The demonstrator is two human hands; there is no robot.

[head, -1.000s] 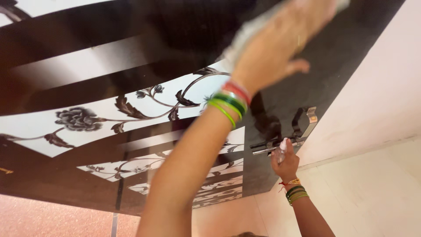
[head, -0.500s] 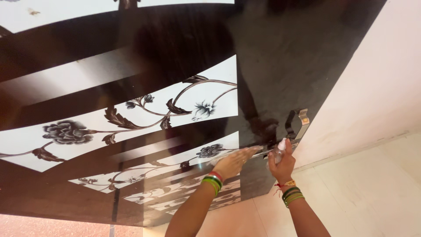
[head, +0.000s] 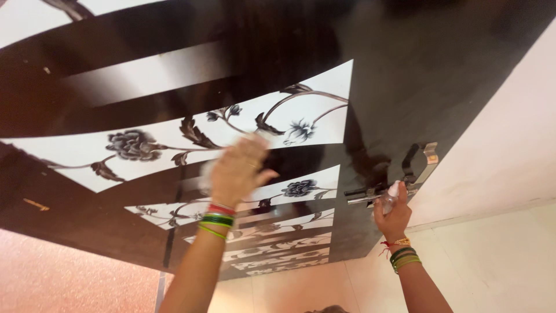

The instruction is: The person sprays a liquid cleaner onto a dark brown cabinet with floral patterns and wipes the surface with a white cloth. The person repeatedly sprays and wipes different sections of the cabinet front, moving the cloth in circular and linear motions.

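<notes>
Your left hand (head: 237,168) stretches overhead, fingers spread and blurred; your right hand (head: 392,215) is raised beside it, fingers curled closed.
</notes>
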